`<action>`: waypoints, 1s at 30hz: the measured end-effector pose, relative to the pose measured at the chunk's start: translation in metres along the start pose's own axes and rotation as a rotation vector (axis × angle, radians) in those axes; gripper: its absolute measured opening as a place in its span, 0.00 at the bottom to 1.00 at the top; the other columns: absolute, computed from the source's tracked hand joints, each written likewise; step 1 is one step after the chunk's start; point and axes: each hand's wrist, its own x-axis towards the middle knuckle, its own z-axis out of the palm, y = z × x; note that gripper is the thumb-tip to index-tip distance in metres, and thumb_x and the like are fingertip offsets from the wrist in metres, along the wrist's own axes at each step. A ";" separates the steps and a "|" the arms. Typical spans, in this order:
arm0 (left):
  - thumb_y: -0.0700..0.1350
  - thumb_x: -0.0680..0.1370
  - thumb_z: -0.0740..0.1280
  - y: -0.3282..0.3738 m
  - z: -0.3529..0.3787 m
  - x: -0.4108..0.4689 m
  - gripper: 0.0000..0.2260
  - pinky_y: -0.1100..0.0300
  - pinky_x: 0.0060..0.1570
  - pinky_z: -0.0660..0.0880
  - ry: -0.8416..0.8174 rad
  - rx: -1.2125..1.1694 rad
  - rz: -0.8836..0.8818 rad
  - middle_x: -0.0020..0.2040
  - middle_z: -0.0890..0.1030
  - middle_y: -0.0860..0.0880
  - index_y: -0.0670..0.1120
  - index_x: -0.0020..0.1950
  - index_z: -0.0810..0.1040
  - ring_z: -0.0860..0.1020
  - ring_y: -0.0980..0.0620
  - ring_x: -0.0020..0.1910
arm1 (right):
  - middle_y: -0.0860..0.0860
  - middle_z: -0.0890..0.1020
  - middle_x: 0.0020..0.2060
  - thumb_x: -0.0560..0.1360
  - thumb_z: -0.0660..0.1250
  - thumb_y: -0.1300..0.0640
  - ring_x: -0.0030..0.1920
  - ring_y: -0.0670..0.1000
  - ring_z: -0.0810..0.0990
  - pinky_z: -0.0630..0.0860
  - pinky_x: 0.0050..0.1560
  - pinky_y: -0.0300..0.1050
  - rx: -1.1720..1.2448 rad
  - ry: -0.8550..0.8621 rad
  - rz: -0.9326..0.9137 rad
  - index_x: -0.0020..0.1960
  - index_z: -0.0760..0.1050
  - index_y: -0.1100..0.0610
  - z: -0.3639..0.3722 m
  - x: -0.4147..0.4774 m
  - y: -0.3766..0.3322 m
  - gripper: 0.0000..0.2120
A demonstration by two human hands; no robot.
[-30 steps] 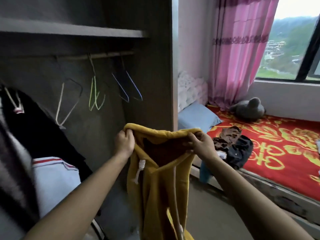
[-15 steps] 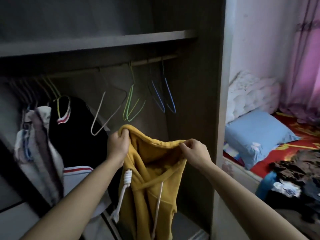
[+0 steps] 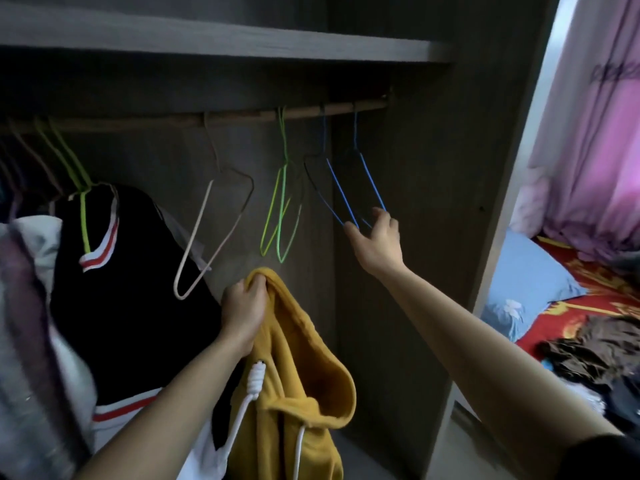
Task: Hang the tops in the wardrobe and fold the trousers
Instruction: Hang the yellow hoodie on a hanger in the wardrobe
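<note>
A mustard-yellow hoodie (image 3: 298, 386) with white drawstrings hangs from my left hand (image 3: 244, 306), which grips its hood edge in front of the open wardrobe. My right hand (image 3: 375, 237) is raised to the rightmost blue wire hanger (image 3: 372, 183) on the wooden rail (image 3: 242, 116). Its spread fingers touch the hanger's lower end without closing round it. A second blue hanger (image 3: 337, 188), green hangers (image 3: 282, 206) and a beige hanger (image 3: 204, 223) hang empty on the same rail.
A black top with red-and-white trim (image 3: 131, 278) and other clothes (image 3: 24, 306) hang at the left. A shelf (image 3: 242, 43) runs above the rail. To the right stands the bed (image 3: 595, 306) with a blue pillow (image 3: 530, 282) and a pile of dark clothes (image 3: 595, 355).
My right hand has let go of the hoodie and risen to the blue hanger. The hoodie now hangs from my left hand alone. My view has swung left, into the wardrobe.
</note>
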 end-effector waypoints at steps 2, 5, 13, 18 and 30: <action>0.49 0.75 0.60 -0.010 0.001 0.012 0.14 0.54 0.34 0.69 -0.041 -0.026 -0.008 0.26 0.72 0.55 0.49 0.30 0.74 0.72 0.51 0.31 | 0.59 0.66 0.71 0.77 0.66 0.40 0.72 0.59 0.65 0.64 0.71 0.53 -0.046 0.029 -0.021 0.78 0.55 0.58 0.011 0.019 -0.011 0.39; 0.53 0.72 0.60 -0.022 0.003 0.025 0.12 0.54 0.38 0.73 -0.056 -0.052 -0.016 0.30 0.77 0.55 0.49 0.35 0.78 0.76 0.52 0.35 | 0.60 0.68 0.72 0.78 0.64 0.41 0.72 0.60 0.67 0.67 0.69 0.55 -0.141 0.042 -0.027 0.79 0.53 0.61 0.027 0.045 -0.022 0.39; 0.56 0.70 0.59 -0.040 0.007 0.040 0.16 0.54 0.37 0.71 -0.106 -0.023 -0.044 0.31 0.76 0.52 0.44 0.37 0.76 0.74 0.52 0.33 | 0.61 0.82 0.54 0.84 0.53 0.51 0.56 0.65 0.78 0.71 0.51 0.51 -0.087 0.142 -0.058 0.58 0.76 0.57 0.038 0.071 -0.031 0.16; 0.47 0.77 0.61 -0.037 0.015 0.041 0.12 0.56 0.38 0.71 -0.119 -0.013 -0.026 0.30 0.74 0.58 0.50 0.35 0.76 0.73 0.53 0.34 | 0.55 0.82 0.56 0.84 0.54 0.53 0.59 0.58 0.78 0.74 0.59 0.51 0.016 0.151 -0.111 0.60 0.78 0.57 0.021 0.070 -0.031 0.17; 0.53 0.73 0.59 -0.033 0.027 0.026 0.14 0.57 0.33 0.69 -0.146 0.017 -0.017 0.28 0.72 0.53 0.45 0.33 0.74 0.73 0.53 0.31 | 0.45 0.79 0.39 0.83 0.56 0.50 0.44 0.50 0.79 0.68 0.43 0.45 0.209 0.198 -0.082 0.48 0.75 0.52 0.016 0.006 0.012 0.12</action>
